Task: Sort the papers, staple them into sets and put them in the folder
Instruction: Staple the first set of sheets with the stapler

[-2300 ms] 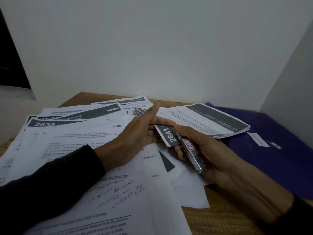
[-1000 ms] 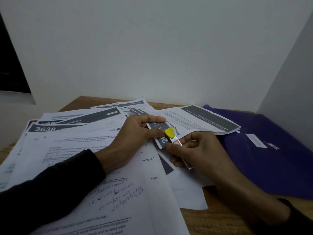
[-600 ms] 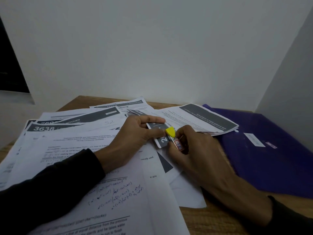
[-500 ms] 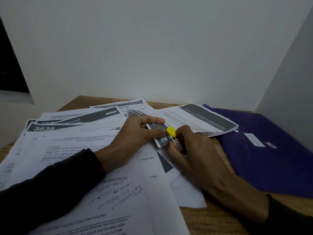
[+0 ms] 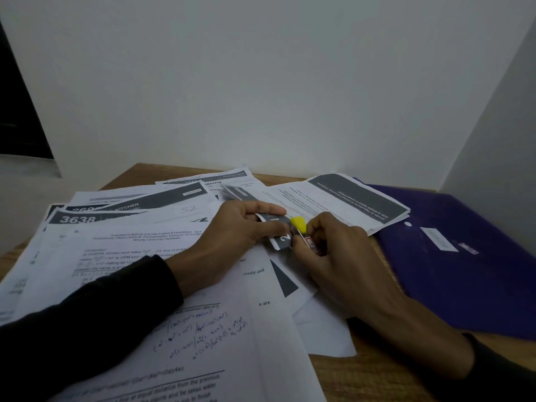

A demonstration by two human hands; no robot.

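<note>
- Left hand [image 5: 232,236]: thumb and forefinger are pinched together on the dark-banded corner of a paper set [image 5: 280,232]. The thumb lies on top of the corner; the forefinger lies along its far edge.
- Right hand [image 5: 339,256]: fingers are curled tight around a small stapler [image 5: 303,232]. Only the stapler's yellow tip and a red-and-white label show between the fingers; the body is hidden in the palm.
- Stapler position: the yellow tip sits on the pinched corner, just right of the left thumb tip and touching the paper. Whether the stapler mouth is around the corner cannot be told.
- Paper set: the rest of it runs away from the fingers to the far right, with a grey header band printed upside down. Its far end overlaps the folder.
- Folder [image 5: 464,265]: purple, closed, flat on the desk, right of the right hand and apart from it. A white label is on its cover.
- Loose papers [image 5: 130,242]: spread left of and beneath the left hand and forearm. One header reads 3638; another reads KITCHEN.
- Handwritten sheet [image 5: 208,338]: lies nearest the viewer, below both wrists.
- Desk [image 5: 362,378]: wooden surface, bare near the right wrist.
- Sleeves: both arms wear dark sleeves.
</note>
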